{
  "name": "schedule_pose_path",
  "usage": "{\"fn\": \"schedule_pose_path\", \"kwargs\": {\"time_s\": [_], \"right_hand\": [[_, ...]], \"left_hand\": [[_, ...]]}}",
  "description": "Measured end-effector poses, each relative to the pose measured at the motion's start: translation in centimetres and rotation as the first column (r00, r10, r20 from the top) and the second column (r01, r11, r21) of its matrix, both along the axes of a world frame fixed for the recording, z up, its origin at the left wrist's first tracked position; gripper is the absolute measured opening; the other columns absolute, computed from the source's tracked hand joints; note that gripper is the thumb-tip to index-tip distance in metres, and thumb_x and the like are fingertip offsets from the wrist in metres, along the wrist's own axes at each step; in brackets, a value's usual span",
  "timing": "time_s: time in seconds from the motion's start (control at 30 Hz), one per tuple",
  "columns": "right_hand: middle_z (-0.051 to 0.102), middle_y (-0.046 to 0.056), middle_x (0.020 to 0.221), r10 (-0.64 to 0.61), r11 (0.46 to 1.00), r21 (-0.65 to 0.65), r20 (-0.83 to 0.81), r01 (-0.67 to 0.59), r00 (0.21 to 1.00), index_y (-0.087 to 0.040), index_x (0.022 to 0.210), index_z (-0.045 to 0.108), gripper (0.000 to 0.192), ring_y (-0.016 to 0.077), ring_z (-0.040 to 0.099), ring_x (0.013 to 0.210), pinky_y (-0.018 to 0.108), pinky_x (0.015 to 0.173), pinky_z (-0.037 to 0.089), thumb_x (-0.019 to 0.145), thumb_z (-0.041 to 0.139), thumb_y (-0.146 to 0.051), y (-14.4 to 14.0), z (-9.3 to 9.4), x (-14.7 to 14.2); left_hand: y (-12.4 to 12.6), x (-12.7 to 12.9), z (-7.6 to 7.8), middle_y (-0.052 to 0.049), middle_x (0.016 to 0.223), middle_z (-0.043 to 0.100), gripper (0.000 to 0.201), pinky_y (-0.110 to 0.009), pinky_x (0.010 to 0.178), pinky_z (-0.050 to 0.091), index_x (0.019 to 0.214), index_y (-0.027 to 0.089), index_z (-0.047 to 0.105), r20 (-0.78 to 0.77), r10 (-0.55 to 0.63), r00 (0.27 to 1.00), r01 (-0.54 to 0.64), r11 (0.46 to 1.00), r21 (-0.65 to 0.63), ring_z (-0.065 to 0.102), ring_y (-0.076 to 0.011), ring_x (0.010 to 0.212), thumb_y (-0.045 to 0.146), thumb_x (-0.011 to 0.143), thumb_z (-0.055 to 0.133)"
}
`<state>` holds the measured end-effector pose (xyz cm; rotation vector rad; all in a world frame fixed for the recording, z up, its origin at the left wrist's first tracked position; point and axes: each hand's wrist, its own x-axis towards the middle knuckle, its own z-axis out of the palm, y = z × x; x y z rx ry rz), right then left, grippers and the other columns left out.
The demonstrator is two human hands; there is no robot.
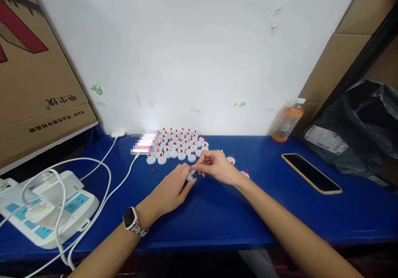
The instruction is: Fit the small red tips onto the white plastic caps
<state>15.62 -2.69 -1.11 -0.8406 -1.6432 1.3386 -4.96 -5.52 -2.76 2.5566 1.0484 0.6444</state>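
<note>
Chinese characters are showing mirrored and upside down on the cardboard box (37,83) at the upper left of the frame; they are too skewed to read. A white shipping label on the black bag (357,129) at the right is carrying print too small to make out, and the label on the orange bottle (286,122) beside it is blurred. A pink patch near the back of the counter (217,211) is pixelated.

At the centre of the frame the two hands are meeting just above the blue counter. The left hand (172,189), with a watch (129,218) on its wrist, is pinching a small white cap (190,176) at its fingertips, the grip narrow. The right hand (214,166) is closing its thumb and forefinger on the same cap from the other side, its other fingers curled in. How much of the cap each grip is covering cannot be told.

Just behind the hands, rows of white caps with red tips (180,143) are standing together. A loose red tip (153,170) is lying to their left. A phone (311,173) is lying face up at the right, and a power strip (46,207) with white cables is sitting at the lower left.
</note>
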Motion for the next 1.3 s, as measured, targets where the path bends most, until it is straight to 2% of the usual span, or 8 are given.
{"fn": "schedule_pose_path", "kwargs": {"time_s": [0.23, 0.4, 0.53, 0.73, 0.87, 1.13, 1.2, 1.3], "right_hand": [[0.061, -0.002, 0.056, -0.017, 1.0, -0.024, 0.033, 0.018, 0.999, -0.014, 0.067, 0.063, 0.042, 0.0087, 0.051, 0.05, 0.022, 0.049, 0.037, 0.063, 0.087, -0.048, -0.4, 0.6, -0.4], [0.061, -0.002, 0.059, -0.044, 0.999, -0.004, -0.045, 0.044, 0.998, -0.016, 0.067, 0.06, 0.041, 0.009, 0.05, 0.051, 0.023, 0.052, 0.038, 0.066, 0.085, -0.048, -0.5, -0.4, -1.5], [0.057, -0.004, 0.058, -0.03, 0.998, 0.05, -0.009, 0.031, 0.999, -0.017, 0.068, 0.057, 0.033, 0.0088, 0.048, 0.051, 0.023, 0.051, 0.036, 0.074, 0.079, -0.04, -0.4, -0.4, -1.8], [0.06, -0.003, 0.063, -0.15, 0.958, 0.284, 0.42, 0.028, 0.895, -0.018, 0.07, 0.058, 0.01, 0.0102, 0.054, 0.058, 0.021, 0.054, 0.037, 0.078, 0.063, -0.013, 1.1, 0.5, -1.7], [0.064, -0.002, 0.067, -0.222, 0.928, 0.371, 0.59, -0.017, 0.777, -0.018, 0.078, 0.061, 0.012, 0.0106, 0.057, 0.06, 0.021, 0.056, 0.036, 0.074, 0.061, -0.007, 3.4, -0.2, -3.0], [0.067, 0.002, 0.078, -0.445, 0.823, 0.568, 0.643, 0.002, 0.623, -0.018, 0.128, 0.055, 0.047, 0.016, 0.059, 0.069, 0.024, 0.059, 0.034, 0.082, 0.065, -0.021, 4.4, 0.8, -4.6], [0.066, 0.001, 0.075, -0.488, 0.806, 0.589, 0.605, 0.059, 0.629, -0.019, 0.126, 0.055, 0.046, 0.0154, 0.057, 0.065, 0.024, 0.058, 0.033, 0.083, 0.067, -0.03, 3.7, 1.7, -3.3], [0.063, -0.001, 0.069, -0.56, 0.781, 0.603, 0.562, 0.162, 0.608, -0.02, 0.104, 0.064, 0.02, 0.0131, 0.054, 0.06, 0.024, 0.057, 0.032, 0.089, 0.058, -0.03, 2.9, 2.8, 0.7]], "left_hand": [[-0.2, -0.1, 0.0, -0.005, 0.1, 0.056, 0.022, -0.041, 0.082, 0.049, 0.106, 0.021, 0.047, 0.011, 0.019, 1.0, -0.019, 0.999, -0.029, 0.058, -0.022, 0.09, 0.039, 0.105, 0.034], [-0.2, -0.1, -0.5, -0.014, 0.137, 0.05, 0.044, -0.046, 0.103, 0.047, 0.144, 0.021, 0.028, 0.103, 0.02, 0.995, -0.014, 0.998, -0.059, 0.054, -0.0257, 0.123, 0.038, 0.105, 0.036], [0.1, 0.0, -0.8, -0.015, 0.148, 0.043, 0.056, -0.047, 0.112, 0.041, 0.153, 0.022, 0.018, 0.122, 0.024, 0.992, -0.016, 0.998, -0.067, 0.046, -0.0271, 0.135, 0.038, 0.104, 0.039], [1.5, 0.2, -1.0, -0.009, 0.119, 0.056, 0.031, -0.044, 0.098, 0.047, 0.126, 0.023, 0.049, 0.167, 0.162, 0.973, -0.158, 0.987, -0.041, 0.054, -0.0254, 0.113, 0.031, 0.096, 0.054], [2.4, -0.3, -1.6, -0.005, 0.103, 0.054, 0.018, -0.036, 0.082, 0.047, 0.107, 0.021, 0.05, 0.212, 0.292, 0.933, -0.28, 0.956, -0.083, 0.054, -0.02, 0.092, 0.027, 0.092, 0.058], [2.6, -0.8, -1.7, 0.0, 0.086, 0.049, 0.015, -0.03, 0.065, 0.038, 0.081, 0.021, 0.042, 0.221, 0.286, 0.932, -0.263, 0.956, -0.13, 0.045, -0.0149, 0.071, 0.022, 0.094, 0.049], [2.6, -0.7, -1.4, 0.0, 0.085, 0.049, 0.016, -0.03, 0.064, 0.037, 0.08, 0.021, 0.042, 0.211, 0.283, 0.936, -0.256, 0.956, -0.146, 0.045, -0.0144, 0.069, 0.024, 0.094, 0.049], [2.3, 0.0, -0.8, 0.001, 0.083, 0.05, 0.019, -0.03, 0.064, 0.037, 0.079, 0.021, 0.044, 0.196, 0.257, 0.946, -0.225, 0.959, -0.173, 0.045, -0.0143, 0.069, 0.03, 0.094, 0.052]]}}
